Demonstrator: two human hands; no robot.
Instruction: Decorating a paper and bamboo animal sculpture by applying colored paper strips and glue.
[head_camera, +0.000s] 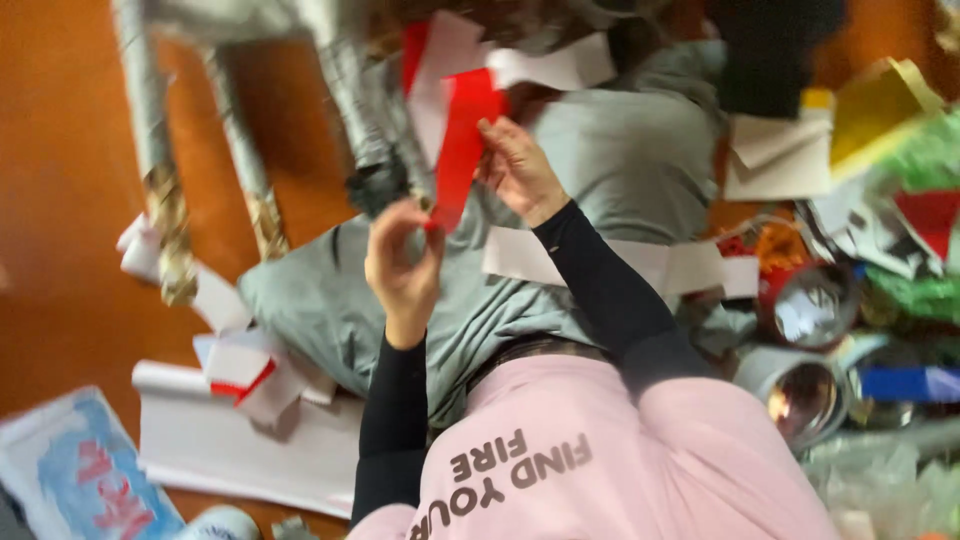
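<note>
Pink fabric of the person's top, printed with dark lettering, fills the near edge, with black sleeves running up from it. Just beyond, the left hand pinches the lower tip of a long red paper strip between thumb and fingertips, the other fingers curled in. The right hand grips the strip's upper edge from the side, thumb pressed against bent fingers. The strip hangs upright between both hands, above a grey cloth spread on the orange floor.

The strip looks thin, so a hard pull between two such small pinches could tear it or slip it loose; the blur also suggests quick movement.

At the near left lies a flat pale-blue packet with red print, beside a white paper sheet. To the right sit shiny round tape rolls with a blue strip across them. Farther off, white paper pieces, a yellow folded sheet and green crinkled foil are heaped, and silver-wrapped tubes stand at the far left.
</note>
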